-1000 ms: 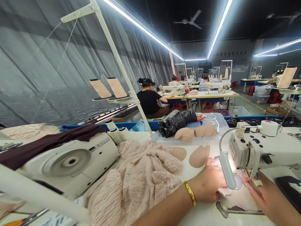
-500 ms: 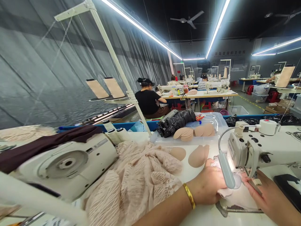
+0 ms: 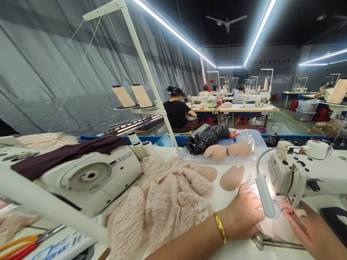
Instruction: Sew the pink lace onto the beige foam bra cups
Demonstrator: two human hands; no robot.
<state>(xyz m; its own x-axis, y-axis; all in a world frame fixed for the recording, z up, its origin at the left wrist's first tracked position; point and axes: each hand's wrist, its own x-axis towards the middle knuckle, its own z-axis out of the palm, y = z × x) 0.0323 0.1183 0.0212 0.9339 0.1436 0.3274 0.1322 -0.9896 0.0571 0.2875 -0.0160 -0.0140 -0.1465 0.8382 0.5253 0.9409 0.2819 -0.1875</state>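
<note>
My left hand (image 3: 244,213), with a gold bangle at the wrist and a ring, is closed on the left side of a pale pink fabric piece (image 3: 267,224). My right hand (image 3: 309,225) lies over the right side of that fabric, its visible fingers stretched out beside the presser-foot area. Both hands are under the head of a white sewing machine (image 3: 317,168). A grey lamp (image 3: 265,196) on a bendy neck lights the work and covers part of the fabric. The needle is hard to make out.
Heaped beige lace (image 3: 165,202) lies left of my forearm. Beige oval pads (image 3: 232,178) are on the table, with more stacked on a clear plastic lid (image 3: 256,139) beside a black plastic bundle (image 3: 207,138). Another machine (image 3: 92,180) stands left; a co-worker (image 3: 179,112) sits ahead.
The view has turned slightly left, so the scene sits further right. Orange- and red-handled tools now show at lower left. Both hands stay at the fabric with little change.
</note>
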